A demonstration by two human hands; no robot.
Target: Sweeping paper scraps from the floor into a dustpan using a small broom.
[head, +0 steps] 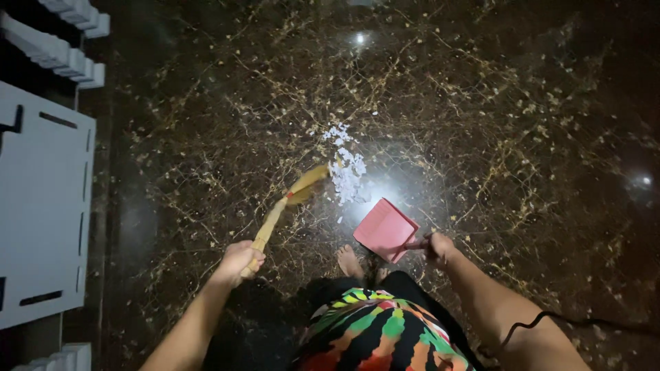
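My left hand grips the handle of a straw-coloured hand broom, whose bristle end reaches up and right toward a small pile of white paper scraps on the dark marble floor. My right hand holds the handle of a red dustpan. The pan sits tilted just below and right of the scraps, its open edge facing them. The broom tip is blurred and lies just left of the pile. My bare foot shows below the dustpan.
A white panelled cabinet or door stands along the left edge, with white slatted pieces above it. The glossy dark floor with gold veins spreads to the right and reflects lights. A black cable crosses my right forearm.
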